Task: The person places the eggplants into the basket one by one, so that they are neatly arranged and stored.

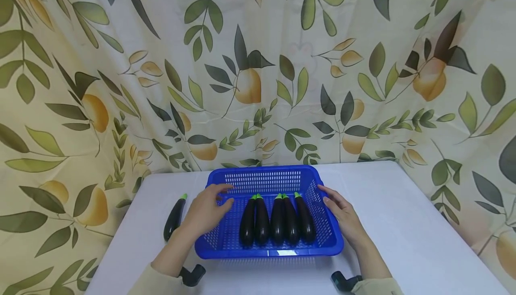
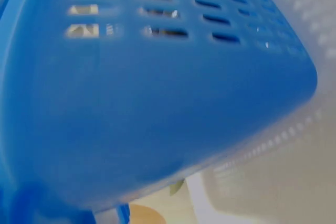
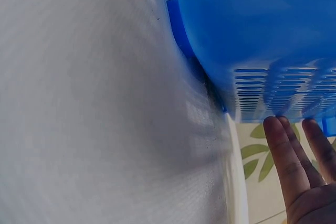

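A blue plastic basket (image 1: 268,253) with slotted walls holds several dark eggplants (image 1: 278,223) with green stem ends, lying side by side. In the head view my left hand (image 1: 207,207) overlaps the basket's left rim, thumb and fingers spread apart with nothing between them. The left wrist view has the basket's wall (image 2: 157,98) close up and none of my fingers. At the right rim is my right hand (image 1: 346,219), its fingers extended; in the right wrist view the fingertips (image 3: 273,125) touch the basket's outer wall. Left of the basket lies a single eggplant (image 1: 174,219), partly behind my left forearm.
The basket stands on a table with a white cover (image 1: 407,223). Behind it hangs a curtain (image 1: 278,120) printed with leaves and fruit. A black device (image 1: 192,275) sits at my left wrist and another black device (image 1: 344,281) at my right.
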Available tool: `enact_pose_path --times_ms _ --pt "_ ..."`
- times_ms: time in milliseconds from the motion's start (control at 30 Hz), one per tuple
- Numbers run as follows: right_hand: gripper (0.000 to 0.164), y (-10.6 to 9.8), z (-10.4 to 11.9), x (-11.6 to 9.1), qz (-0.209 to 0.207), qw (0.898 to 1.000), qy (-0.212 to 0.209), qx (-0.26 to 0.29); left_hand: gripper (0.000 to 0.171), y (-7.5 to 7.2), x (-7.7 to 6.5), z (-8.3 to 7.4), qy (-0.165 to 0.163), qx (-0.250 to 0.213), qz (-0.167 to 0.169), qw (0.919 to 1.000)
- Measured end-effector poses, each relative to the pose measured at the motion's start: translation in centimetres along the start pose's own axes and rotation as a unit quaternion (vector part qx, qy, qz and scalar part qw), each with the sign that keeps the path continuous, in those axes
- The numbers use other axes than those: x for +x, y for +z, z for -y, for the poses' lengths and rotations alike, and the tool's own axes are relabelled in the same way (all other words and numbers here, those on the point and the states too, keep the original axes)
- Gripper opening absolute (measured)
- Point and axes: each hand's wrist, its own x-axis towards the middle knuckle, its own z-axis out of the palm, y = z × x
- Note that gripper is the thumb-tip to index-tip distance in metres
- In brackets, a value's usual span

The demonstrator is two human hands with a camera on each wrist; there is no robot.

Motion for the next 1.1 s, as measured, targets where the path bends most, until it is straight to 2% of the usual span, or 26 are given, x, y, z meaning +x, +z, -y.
enact_pose_path --times_ms 167,500,767,1100 --pt "0.052 0.0 -0.2 0.0 0.000 1.000 0.001 0.000 0.041 -0.9 -0.1 0.6 0.010 0.007 -0.011 0.9999" --pt "0.053 0.0 -0.3 0.0 -0.004 1.000 0.001 -0.005 0.043 -2.4 0.1 2.1 -0.006 0.013 -0.017 0.9997" --pt "0.054 0.1 -0.3 -0.1 -0.004 1.000 -0.005 -0.001 0.043 -3.6 0.1 3.5 0.000 0.032 -0.032 0.9990" --pt "0.054 0.1 -0.5 -0.1 -0.007 1.000 -0.004 -0.003 0.044 -4.5 0.1 5.2 -0.026 0.057 -0.037 0.9974"
